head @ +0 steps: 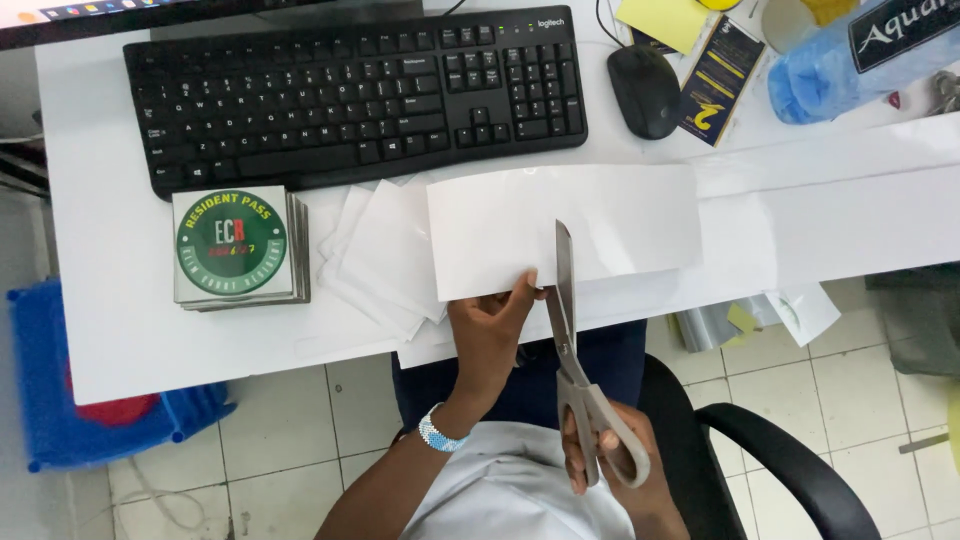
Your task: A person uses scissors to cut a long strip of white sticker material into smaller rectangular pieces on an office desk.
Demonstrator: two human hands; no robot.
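Grey-handled steel scissors (580, 380) sit gripped in our right hand (610, 460), blades up into the white paper strip (565, 230) our left hand (490, 335) pinches at the desk edge, left of it a stack of square cards with a round green label (235, 245).

- White paper sheet (565, 228): wide blank rectangle, lying flat on the white desk near its front edge, at 6 o'clock from the black keyboard. Its lower left edge is pinched by the left hand's thumb and fingers.
- Scissors (572, 340): grey handles, long steel blades, held in the right hand. Tips point to 12 o'clock; the blades cross the sheet's lower edge just beside the thumb.
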